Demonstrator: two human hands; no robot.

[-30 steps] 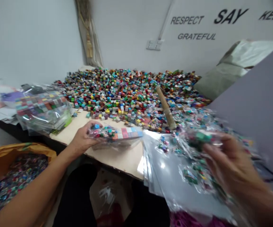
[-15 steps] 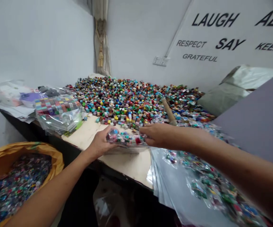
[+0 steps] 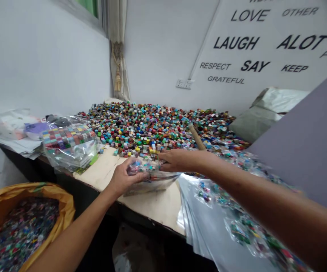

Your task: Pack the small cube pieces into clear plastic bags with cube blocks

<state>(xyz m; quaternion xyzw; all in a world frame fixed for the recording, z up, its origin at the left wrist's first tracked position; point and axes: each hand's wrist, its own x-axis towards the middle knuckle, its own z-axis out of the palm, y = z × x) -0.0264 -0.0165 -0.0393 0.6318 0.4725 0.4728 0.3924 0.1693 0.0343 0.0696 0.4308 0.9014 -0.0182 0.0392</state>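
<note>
Holding a small clear bag (image 3: pixel 149 172) of coloured cubes between both hands at the near edge of the table (image 3: pixel 152 200).

Gripping from either end: left hand (image 3: pixel 124 177) curled closed around the bag's left side, right hand (image 3: pixel 177 160) pinching its right end with fingers drawn together, bag resting just above the bare board. Best kept level and pinched close to the mouth, judging by how loosely the film sags, so no cubes slip out. Nearest, low left, yellow sack (image 3: pixel 39 196) open and filled with glittering bagged pieces. Lower right, stack of empty clear sleeves (image 3: pixel 203 226) overhanging the table, with filled packets (image 3: pixel 248 230) strewn on top. Farther left, larger bag (image 3: pixel 70 145) holding sheets of colour squares. Beyond the hands, loose heap of cubes (image 3: pixel 158 124) spread to the wall, wooden handle (image 3: pixel 196 137) lying in it.
</note>
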